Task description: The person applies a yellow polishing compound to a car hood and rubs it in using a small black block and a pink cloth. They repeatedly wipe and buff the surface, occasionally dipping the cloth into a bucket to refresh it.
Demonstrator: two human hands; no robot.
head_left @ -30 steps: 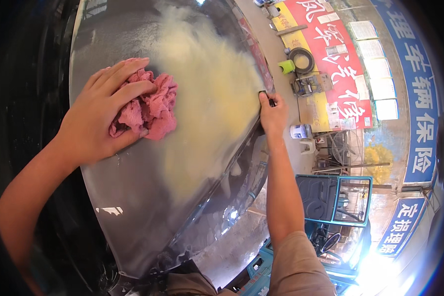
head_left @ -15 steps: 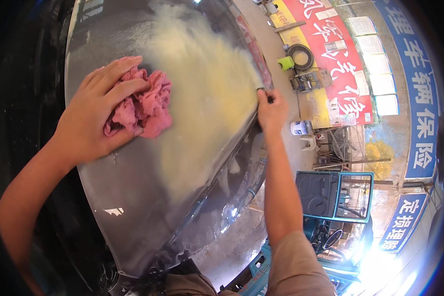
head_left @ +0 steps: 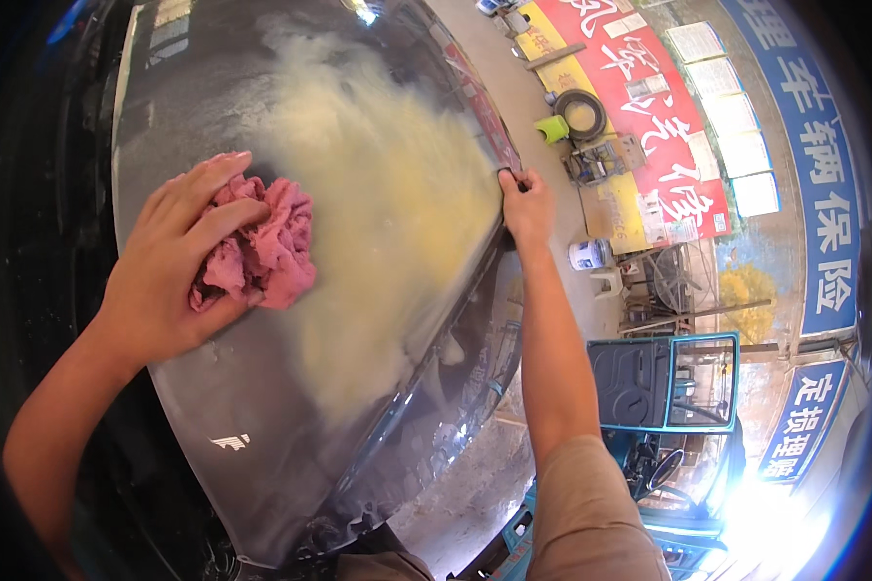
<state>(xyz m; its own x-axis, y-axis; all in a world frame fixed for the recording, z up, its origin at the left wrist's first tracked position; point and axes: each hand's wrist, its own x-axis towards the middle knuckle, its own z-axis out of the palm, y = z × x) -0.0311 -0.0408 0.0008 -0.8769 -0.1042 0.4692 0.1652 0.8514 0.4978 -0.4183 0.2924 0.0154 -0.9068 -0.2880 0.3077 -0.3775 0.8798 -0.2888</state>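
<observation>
Head view looks down on two bare arms over a big shiny car panel. The left hand lies flat on a pink rag, with its fingers spread over the top of the cloth and the thumb tucked under the near side — the rag is bunched up in folds and pressed down on the panel. Part of the rag sticks out past the fingers toward the middle of the panel.

Just beside the rag, the panel is covered by a wide pale yellow smear. It runs from the far end of the panel down toward the near edge, and the rag touches its left side. The rest of the panel is dark grey and wet looking, with small bright spots of light on it.

The right hand is well apart from the rag, over at the right edge of the panel. It is curled shut around that edge, thumb on top, and the arm goes straight back to a tan sleeve.

Past the panel is a dusty floor. A white bucket stands there, near a small green stool and a black tyre. A red banner and blue signs hang on the wall — a blue metal frame stands lower down.
</observation>
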